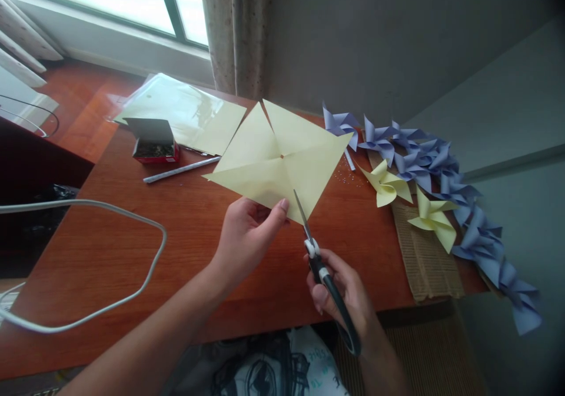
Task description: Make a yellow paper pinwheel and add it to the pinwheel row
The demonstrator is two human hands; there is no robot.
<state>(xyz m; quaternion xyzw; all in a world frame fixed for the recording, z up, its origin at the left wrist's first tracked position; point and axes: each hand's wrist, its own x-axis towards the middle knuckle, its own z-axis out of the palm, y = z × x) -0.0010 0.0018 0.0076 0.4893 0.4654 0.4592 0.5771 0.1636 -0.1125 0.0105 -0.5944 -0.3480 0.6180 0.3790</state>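
Observation:
My left hand [245,236] pinches the lower edge of a pale yellow paper square [278,157], held up above the wooden table [185,237]. The square shows diagonal creases and cuts running in from its corners. My right hand [342,293] grips black-handled scissors [320,263]; their blades point up into the paper's lower corner, just right of my left thumb.
Finished paper pinwheels lie along the right edge: two yellow [386,185] and several lilac [424,155], over a strip of corrugated card [426,255]. A small open red box [153,143], a white stick [180,169], a plastic sleeve of yellow paper [185,110] and a white cable [132,249] lie left.

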